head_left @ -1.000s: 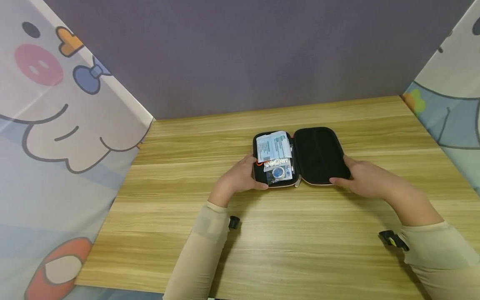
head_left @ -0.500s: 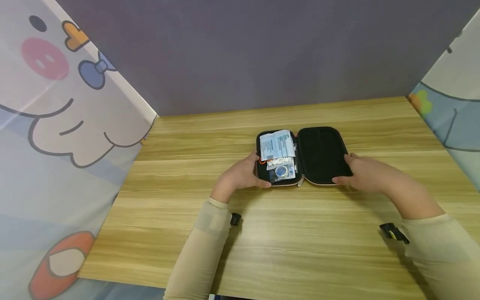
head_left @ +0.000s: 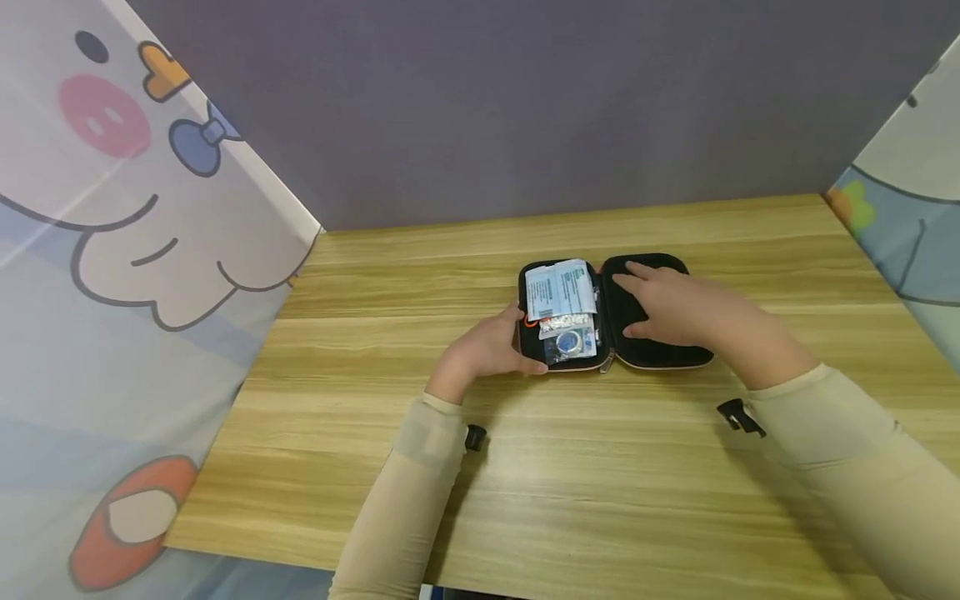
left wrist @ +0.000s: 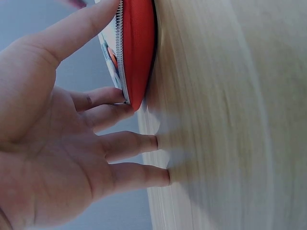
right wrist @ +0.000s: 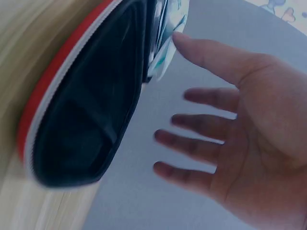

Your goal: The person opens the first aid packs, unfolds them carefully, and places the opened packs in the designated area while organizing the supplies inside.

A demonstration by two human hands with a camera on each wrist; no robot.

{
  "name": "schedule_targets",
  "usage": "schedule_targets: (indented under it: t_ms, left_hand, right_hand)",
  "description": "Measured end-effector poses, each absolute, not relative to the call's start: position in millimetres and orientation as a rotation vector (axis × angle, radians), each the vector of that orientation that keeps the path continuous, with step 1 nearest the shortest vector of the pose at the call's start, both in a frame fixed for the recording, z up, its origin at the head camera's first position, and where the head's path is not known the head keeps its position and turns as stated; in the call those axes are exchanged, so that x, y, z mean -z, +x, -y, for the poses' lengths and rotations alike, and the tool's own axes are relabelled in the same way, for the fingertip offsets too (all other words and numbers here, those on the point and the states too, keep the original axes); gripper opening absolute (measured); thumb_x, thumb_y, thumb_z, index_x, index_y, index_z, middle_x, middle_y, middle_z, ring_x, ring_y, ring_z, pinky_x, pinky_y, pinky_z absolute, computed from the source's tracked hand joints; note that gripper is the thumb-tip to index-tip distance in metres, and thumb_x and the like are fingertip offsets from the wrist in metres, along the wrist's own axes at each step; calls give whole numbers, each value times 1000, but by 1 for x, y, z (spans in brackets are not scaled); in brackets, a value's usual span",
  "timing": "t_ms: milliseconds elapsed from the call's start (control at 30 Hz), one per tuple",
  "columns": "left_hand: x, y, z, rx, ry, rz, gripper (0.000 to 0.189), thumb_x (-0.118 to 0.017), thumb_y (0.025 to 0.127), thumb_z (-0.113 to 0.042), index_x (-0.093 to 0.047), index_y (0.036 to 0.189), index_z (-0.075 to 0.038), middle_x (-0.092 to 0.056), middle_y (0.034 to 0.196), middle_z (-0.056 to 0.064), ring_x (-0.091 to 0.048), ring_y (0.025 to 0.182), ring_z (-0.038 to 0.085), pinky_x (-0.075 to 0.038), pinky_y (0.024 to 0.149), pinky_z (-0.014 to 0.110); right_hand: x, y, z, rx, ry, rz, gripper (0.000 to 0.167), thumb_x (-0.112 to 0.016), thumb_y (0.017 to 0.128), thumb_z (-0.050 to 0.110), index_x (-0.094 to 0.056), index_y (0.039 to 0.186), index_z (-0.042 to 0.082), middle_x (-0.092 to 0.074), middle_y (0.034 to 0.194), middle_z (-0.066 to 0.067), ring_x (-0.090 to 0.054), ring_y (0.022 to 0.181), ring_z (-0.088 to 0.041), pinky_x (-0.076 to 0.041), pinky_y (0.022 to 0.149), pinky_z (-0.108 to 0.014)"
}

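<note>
**Zip case lying unfolded near the far edge of the counter**

Along the counter's left edge I see pale cloth printed with cartoon shapes, 1 of them a pink snout. My left sleeve crosses the near edge, with a black device at the wrist.

My left hand is spread at the case's near-left corner: thumb against the zipped rim, index and middle fingertips touching the case's side, the other 2 fingers straight, their tips down at the counter.

The red-shelled case sits a little right of midway between the counter's left and right edges, closer to the far edge than the near one. In its black-lined left half lie an orange loop, a printed white packet, a speckled packet and, nearest me, a clear packet with 1 round blue-and-white item. A zip pull hangs at the near end of the hinge.

Over the right half my right hand is spread, fingers apart, thumb pointing toward the white packet; I cannot tell whether any fingertip touches. My right sleeve also carries a black device. More printed cloth borders the counter's right edge.
</note>
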State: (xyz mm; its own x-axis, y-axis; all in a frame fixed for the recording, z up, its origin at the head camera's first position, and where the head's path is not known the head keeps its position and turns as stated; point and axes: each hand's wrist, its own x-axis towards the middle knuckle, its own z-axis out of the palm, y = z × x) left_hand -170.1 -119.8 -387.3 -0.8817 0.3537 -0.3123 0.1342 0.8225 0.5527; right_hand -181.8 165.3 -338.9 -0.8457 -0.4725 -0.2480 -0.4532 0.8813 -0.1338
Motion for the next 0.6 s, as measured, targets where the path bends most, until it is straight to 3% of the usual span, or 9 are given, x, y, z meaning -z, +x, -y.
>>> schedule_targets:
  t_ms: [233, 433, 600]
  left_hand:
    - [388, -173, 120, -768, 370, -2585, 113, -95, 79, -40, -28, 166, -11, -59, 156, 9, -60, 138, 31, -47, 120, 49]
    - [387, -175, 119, -752, 386, -2583, 110, -96, 79, -41, -33, 164, -12, -61, 152, 8, -62, 134, 29, -49, 117, 49]
    - [385, -176, 119, -727, 370, -2589, 109, -96, 79, -42, -34, 163, -11, -62, 151, 8, -63, 132, 29, -50, 116, 48]
  right_hand:
    - [348, -194, -136, 95, -933, -2839, 78, -77, 98, 26, -40, 163, 1, -32, 170, -29, -41, 152, -52, -44, 117, -65]
    - [364, -200, -128, 86, -1037, -2826, 68, -74, 98, 15, -47, 159, 1, -37, 170, -26, -38, 156, -49, -38, 122, -69]
    - [374, -204, -127, 50, -1097, -2830, 58, -70, 99, 10, -54, 155, 3, -48, 164, -22, -44, 153, -46, -37, 121, -70]
